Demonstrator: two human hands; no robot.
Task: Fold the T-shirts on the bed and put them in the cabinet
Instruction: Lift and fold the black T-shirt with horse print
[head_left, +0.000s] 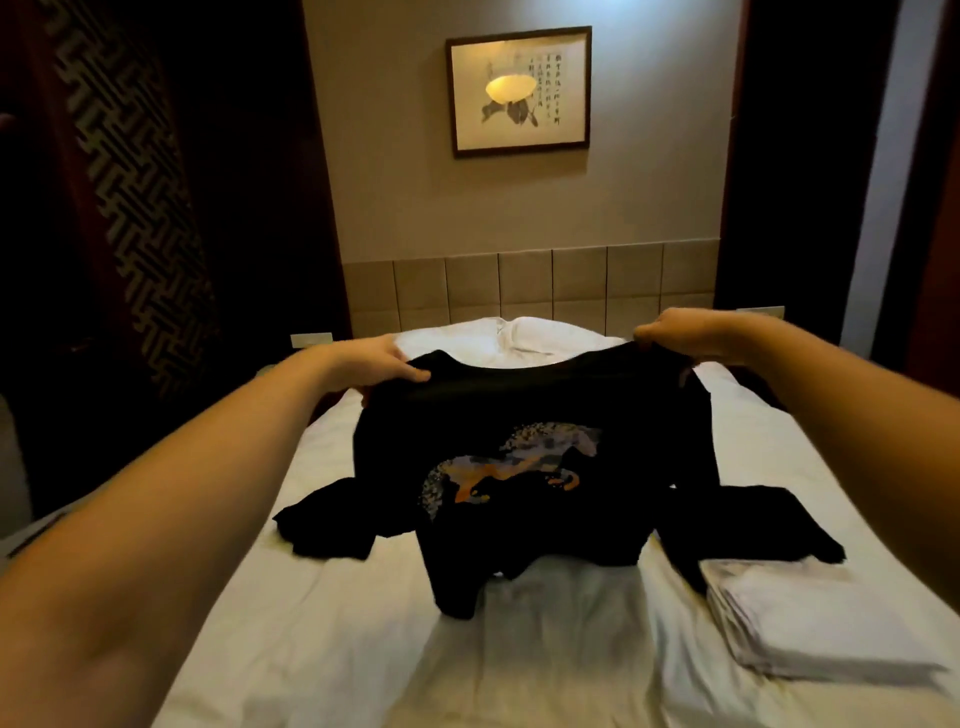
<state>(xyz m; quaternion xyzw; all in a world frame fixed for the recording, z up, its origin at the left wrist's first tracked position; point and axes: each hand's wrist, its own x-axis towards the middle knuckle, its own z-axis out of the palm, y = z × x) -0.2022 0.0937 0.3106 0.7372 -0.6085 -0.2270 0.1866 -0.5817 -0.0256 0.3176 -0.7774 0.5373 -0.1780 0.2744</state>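
My left hand (387, 364) pinches soft black T-shirt (524, 467) shoulder | right hand (675, 338) grips other | hem drapes on rumpled white bed (363, 649)

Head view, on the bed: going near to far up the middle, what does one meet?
Bare white sheet → black T-shirt held up by its shoulders in the left hand and right hand → white pillow → padded headboard → framed picture.

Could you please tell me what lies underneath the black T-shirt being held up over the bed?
Under the black printed T-shirt lies the white bed sheet. Its right sleeve overlaps a folded white cloth. Whatever is directly beneath its body is hidden.
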